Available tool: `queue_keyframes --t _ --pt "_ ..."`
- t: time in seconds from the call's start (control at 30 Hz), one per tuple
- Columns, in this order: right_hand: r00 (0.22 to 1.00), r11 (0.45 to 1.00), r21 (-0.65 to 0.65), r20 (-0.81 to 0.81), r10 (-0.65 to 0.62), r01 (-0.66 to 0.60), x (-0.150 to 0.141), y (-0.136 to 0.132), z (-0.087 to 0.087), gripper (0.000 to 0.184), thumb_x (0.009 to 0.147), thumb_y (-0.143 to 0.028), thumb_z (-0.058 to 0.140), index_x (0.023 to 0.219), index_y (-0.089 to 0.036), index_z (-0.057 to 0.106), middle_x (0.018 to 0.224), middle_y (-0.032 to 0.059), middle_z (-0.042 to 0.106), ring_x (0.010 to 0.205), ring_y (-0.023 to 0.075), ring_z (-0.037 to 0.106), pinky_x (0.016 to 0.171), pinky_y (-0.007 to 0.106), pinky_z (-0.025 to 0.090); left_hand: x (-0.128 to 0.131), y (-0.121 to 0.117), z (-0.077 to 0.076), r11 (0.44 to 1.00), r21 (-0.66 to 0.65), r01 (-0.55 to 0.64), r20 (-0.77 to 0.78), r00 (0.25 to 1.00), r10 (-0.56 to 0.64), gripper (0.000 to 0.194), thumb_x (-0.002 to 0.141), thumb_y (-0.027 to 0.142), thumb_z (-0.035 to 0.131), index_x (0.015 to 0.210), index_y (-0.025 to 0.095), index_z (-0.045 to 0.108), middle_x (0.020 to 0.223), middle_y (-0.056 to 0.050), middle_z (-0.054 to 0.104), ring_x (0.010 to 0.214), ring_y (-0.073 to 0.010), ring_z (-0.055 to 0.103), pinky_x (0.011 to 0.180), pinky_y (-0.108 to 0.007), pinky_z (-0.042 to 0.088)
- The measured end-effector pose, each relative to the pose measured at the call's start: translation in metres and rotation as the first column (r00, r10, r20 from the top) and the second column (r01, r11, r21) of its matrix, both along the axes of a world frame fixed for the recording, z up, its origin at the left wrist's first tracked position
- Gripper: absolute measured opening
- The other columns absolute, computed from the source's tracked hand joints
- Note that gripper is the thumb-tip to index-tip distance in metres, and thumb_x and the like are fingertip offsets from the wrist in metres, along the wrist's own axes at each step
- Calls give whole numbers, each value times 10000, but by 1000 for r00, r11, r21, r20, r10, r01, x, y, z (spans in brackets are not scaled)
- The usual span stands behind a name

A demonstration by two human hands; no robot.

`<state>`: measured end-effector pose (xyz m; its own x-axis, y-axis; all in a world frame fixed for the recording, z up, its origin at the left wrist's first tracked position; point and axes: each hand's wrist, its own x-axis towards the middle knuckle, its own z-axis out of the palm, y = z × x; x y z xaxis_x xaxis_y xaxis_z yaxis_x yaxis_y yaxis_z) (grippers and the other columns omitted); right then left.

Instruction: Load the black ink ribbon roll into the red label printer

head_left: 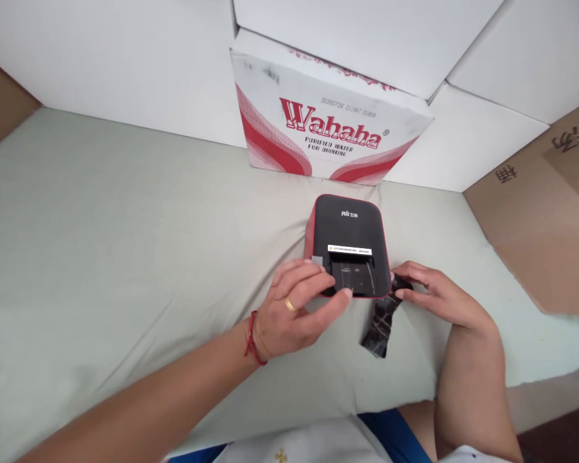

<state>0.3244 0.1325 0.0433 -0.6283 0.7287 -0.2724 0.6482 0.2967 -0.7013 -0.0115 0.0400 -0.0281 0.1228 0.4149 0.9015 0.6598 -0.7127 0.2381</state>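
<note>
A small black device with red sides [350,231] lies on the pale green cloth [125,244] in front of me. My left hand [296,308], with a gold ring and a red wrist cord, grips the device's near left corner, thumb on its front edge. My right hand [439,296] pinches the upper end of a black, shiny strip of wrapping [383,318] just right of the device. The strip trails down onto the cloth.
A white and red "Wahaha" cardboard box [328,125] stands behind the device against white panels [125,58]. A brown cardboard sheet [545,212] leans at the right. Another brown edge [0,103] shows at far left.
</note>
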Motion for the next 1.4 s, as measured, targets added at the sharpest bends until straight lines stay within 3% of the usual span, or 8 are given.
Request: queue_keyframes --t 0.23,0.4,0.5,0.83,0.93,1.07,1.23,1.4 --pt "998 997 69 61 -25 20 -17 -2 -10 378 1030 -575 741 1230 -263 816 1201 101 817 1075 288 770 954 442 629 -15 3 -7 930 -364 55 312 948 67 369 1091 323 630 1459 306 638 1320 -97 689 1304 -288 671 1137 -504 594" --pt "995 997 55 84 -60 55 -19 -3 -13 412 994 -575 744 1256 -264 810 1177 95 787 1007 278 729 864 431 597 -19 23 -13 597 -568 566 754 649 102 718 951 481 763 1619 419 506 1802 -40 447 1725 -332 398 1430 -593 374" --pt "994 996 45 64 -85 82 -19 -2 -15 406 966 -568 768 1224 -256 805 1166 89 776 962 263 705 858 428 582 -20 34 -8 504 -526 685 824 557 103 937 856 433 819 1691 479 395 1927 33 267 1846 -329 138 1519 -607 142" --pt "998 998 -39 42 -38 40 -18 0 -4 515 944 -630 804 1286 -245 810 1210 107 792 1035 272 741 945 443 624 -23 44 -17 443 -487 753 848 530 33 1009 835 412 814 1707 485 312 1957 27 176 1861 -326 56 1511 -620 173" --pt "994 990 102 27 -104 100 -17 -8 25 493 994 -670 774 1282 -275 834 1296 123 817 1148 300 761 1039 471 621 -21 47 -29 478 -451 754 857 515 -4 888 850 462 827 1634 419 414 1903 -35 324 1840 -347 177 1498 -632 227" --pt "955 882 367 -105 -278 297 -42 -10 63 430 1068 -686 674 1058 -293 848 1107 100 845 1004 279 774 902 420 631 -19 47 -35 512 -429 744 848 527 -55 780 905 499 786 1596 382 445 1842 -68 434 1792 -326 321 1492 -600 283" --pt "990 868 486 136 46 -106 -114 10 77 318 1139 -342 551 1133 -244 853 1183 74 858 1052 248 797 963 387 600 -18 44 -32 521 -451 725 839 543 -30 843 932 526 791 1664 399 393 1879 -70 388 1796 -333 312 1494 -616 270" --pt "774 864 375 633 25 -335 -170 31 70 274 1078 -253 641 1292 -212 806 1288 140 848 1123 347 797 848 406 563 -17 44 -31 520 -436 735 844 534 -47 765 1005 587 744 1664 392 410 1874 -76 398 1788 -322 331 1485 -604 288"
